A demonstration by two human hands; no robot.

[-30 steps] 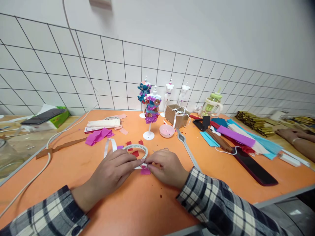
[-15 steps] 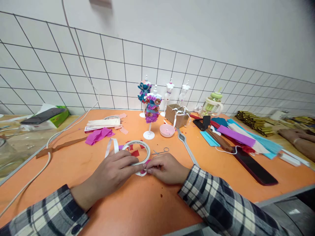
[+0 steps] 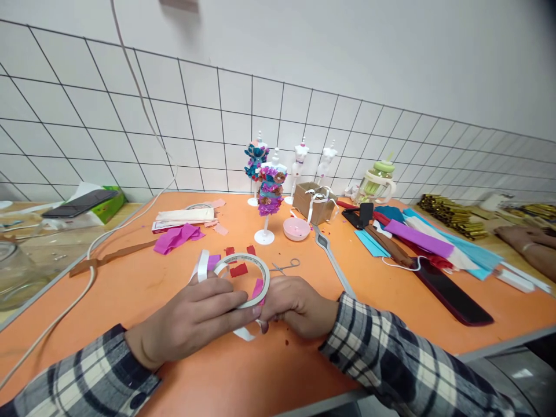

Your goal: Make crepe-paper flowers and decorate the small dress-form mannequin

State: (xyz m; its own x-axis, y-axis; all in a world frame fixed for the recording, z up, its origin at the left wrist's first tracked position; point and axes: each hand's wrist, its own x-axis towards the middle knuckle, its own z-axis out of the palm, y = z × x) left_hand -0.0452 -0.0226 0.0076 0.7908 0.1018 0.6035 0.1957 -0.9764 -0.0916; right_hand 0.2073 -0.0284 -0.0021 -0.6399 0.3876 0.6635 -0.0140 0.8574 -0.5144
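A roll of white double-sided tape (image 3: 266, 272) is gripped in my left hand (image 3: 195, 315), its ring tilted up over the table. One loose strip (image 3: 202, 265) curls above my left knuckles, and another end hangs below the fingers. My right hand (image 3: 295, 304) is closed beside the roll, its fingertips bent down near that lower end; what they pinch is hidden. Small scissors (image 3: 286, 266) lie just beyond my right hand. Red paper scraps (image 3: 238, 270) and a pink scrap (image 3: 258, 289) show through and around the ring.
Decorated mini mannequins (image 3: 271, 191) and bare white ones (image 3: 299, 159) stand at the back, by a pink bowl (image 3: 296, 229) and a cardboard box (image 3: 313, 202). Crepe paper (image 3: 419, 238) and a phone (image 3: 452, 292) lie right. A cable (image 3: 92, 272) crosses the left. Another person's hand (image 3: 525, 238) rests far right.
My right hand has rolled over, turning its knuckles up and its fingertips downward. The tape roll has shifted slightly right and down, and the lower tape end hangs lower.
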